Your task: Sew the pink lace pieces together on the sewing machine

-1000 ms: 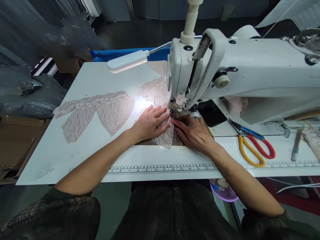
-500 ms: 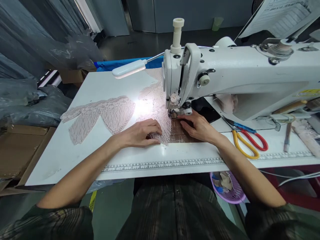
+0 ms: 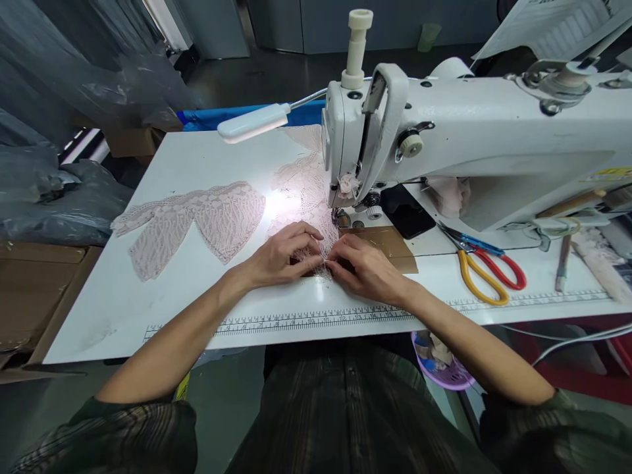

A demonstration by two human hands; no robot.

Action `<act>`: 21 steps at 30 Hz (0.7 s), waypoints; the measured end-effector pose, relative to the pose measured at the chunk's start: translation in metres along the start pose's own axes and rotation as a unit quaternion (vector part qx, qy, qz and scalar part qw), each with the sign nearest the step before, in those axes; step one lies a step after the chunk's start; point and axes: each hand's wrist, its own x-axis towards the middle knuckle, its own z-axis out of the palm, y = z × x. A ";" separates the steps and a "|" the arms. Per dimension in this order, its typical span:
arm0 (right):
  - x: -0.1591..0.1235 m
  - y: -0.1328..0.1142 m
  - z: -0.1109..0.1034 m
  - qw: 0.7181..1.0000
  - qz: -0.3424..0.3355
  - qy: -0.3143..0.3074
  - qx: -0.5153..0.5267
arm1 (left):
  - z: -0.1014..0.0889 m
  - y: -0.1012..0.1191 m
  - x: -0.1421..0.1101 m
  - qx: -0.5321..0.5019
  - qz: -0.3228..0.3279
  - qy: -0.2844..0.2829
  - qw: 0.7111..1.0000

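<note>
Pale pink lace (image 3: 309, 181) lies at the left of the sewing machine (image 3: 439, 131), its front corner between my two hands. My left hand (image 3: 289, 257) has its fingers bent over that corner, thumb and fingertips closed on the lace. Thumb and fingers of my right hand (image 3: 363, 266) pinch the lace's edge from the other side. A brown sheet (image 3: 395, 250) lies under my right hand and reaches below the lace. Just behind my fingers is the presser foot (image 3: 340, 217); whether it touches the lace I cannot tell.
Another lace piece (image 3: 212, 214) lies flat on the white table (image 3: 99, 316). A lit lamp (image 3: 254, 124) hangs over the lace. Right of my hands are a black phone (image 3: 407, 210) and scissors (image 3: 481, 270). A printed ruler (image 3: 306, 320) runs along the front edge.
My right hand has come left and nearer to me, from beside the presser foot to the lace corner. More of the brown sheet shows on the right. The view has shifted slightly.
</note>
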 end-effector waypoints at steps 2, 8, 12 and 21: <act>0.002 0.001 0.001 1.000 -0.008 0.022 0.000 | 0.003 -0.001 0.001 0.056 0.052 0.015 0.997; -0.007 0.014 -0.005 0.997 -0.045 0.002 -0.068 | 0.000 -0.004 0.003 0.090 -0.055 0.072 0.992; -0.015 0.019 0.000 0.988 -0.049 -0.045 -0.136 | -0.003 -0.004 0.005 0.038 -0.128 0.061 0.989; -0.025 0.006 0.006 0.987 -0.052 -0.047 -0.145 | 0.008 -0.007 0.002 0.062 -0.053 -0.014 0.997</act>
